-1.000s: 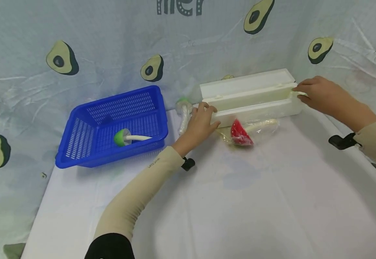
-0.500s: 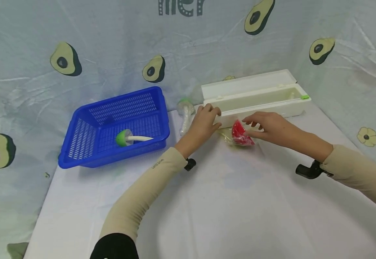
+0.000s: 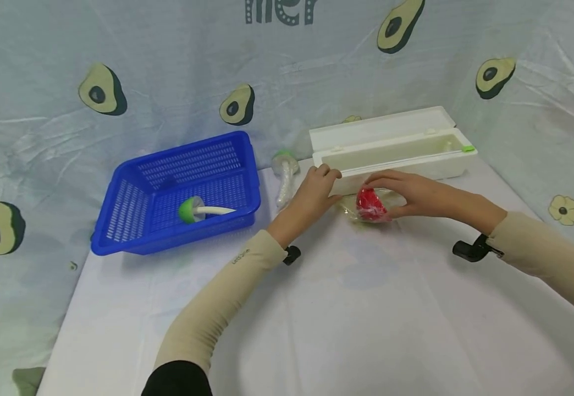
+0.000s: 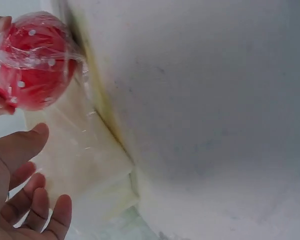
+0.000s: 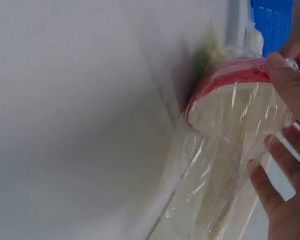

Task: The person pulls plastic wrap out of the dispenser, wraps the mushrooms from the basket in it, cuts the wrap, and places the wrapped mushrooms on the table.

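A toy mushroom (image 3: 370, 204) with a white-dotted red cap (image 4: 37, 75) lies in clear plastic wrap before a long white box (image 3: 440, 168). My right hand (image 3: 408, 190) grips the cap, thumb on one side and fingers on the other. In the right wrist view the wrapped pale stem (image 5: 217, 185) runs down from the cap. At the box's left front corner is my left hand (image 3: 312, 195), its fingers loosely bent and spread, with nothing held. The left wrist view shows its thumb and fingers apart, just beside the mushroom.
The box's lid (image 3: 386, 127) stands raised against the avocado-print cloth at the back. To the left, a blue basket (image 3: 133, 236) holds a green-capped toy mushroom (image 3: 193, 210). Between basket and box lies another wrapped green-capped mushroom (image 3: 285, 173). White cloth (image 3: 341, 319) covers the table.
My right hand has left the box's right end, moved left and down to the red mushroom, and taken hold of its cap. The left hand has stayed by the box corner.
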Motion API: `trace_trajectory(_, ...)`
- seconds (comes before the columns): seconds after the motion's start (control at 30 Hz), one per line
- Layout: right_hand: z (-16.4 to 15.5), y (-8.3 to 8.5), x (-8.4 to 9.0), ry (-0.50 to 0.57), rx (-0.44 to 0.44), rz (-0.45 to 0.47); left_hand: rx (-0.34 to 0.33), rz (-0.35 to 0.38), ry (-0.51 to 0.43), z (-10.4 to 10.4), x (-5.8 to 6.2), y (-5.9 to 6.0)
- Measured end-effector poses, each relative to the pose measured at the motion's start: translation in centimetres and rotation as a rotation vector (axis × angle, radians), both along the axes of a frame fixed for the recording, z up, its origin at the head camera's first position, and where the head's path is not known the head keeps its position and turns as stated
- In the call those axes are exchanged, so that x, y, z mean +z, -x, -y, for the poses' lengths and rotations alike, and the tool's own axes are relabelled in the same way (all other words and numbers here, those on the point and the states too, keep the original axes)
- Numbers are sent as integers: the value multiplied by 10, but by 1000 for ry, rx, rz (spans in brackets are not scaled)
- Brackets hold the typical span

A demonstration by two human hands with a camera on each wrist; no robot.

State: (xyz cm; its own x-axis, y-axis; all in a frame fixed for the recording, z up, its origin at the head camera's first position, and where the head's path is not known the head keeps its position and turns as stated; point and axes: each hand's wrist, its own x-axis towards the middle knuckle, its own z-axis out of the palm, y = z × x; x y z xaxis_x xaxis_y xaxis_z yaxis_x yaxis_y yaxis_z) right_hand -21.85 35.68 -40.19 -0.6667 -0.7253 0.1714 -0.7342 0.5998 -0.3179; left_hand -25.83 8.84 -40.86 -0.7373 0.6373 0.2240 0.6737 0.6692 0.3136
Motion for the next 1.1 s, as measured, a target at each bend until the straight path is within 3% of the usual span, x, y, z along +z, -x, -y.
trace_trajectory(0.2,-9,-10,-4,-12,48,-94,-6,-34,66,-6,-1,-1)
trace_trajectory(0.37,-12,-16,-5,-24,62,-116,17,-21,106,-11,-3,-4)
trace_trajectory(0.43,-12,-17,-4,-31,62,-110,37,26,52,-12,-3,-5)
trace_trajectory(0.63,-13,-16,-3,-85,36,-37,32,257,-279,-15,0,-2)
trace_trajectory(0.77,-10,-12,-4,-116,8,-37,15,329,-332,-21,0,-2)
trace_trajectory(0.93,0,-9,-9,-56,-33,-7,-12,328,-319,-35,-6,-16)
trace_trajectory(1.1,5,-6,-12,17,-209,107,-1,268,-335,-43,-11,-27)
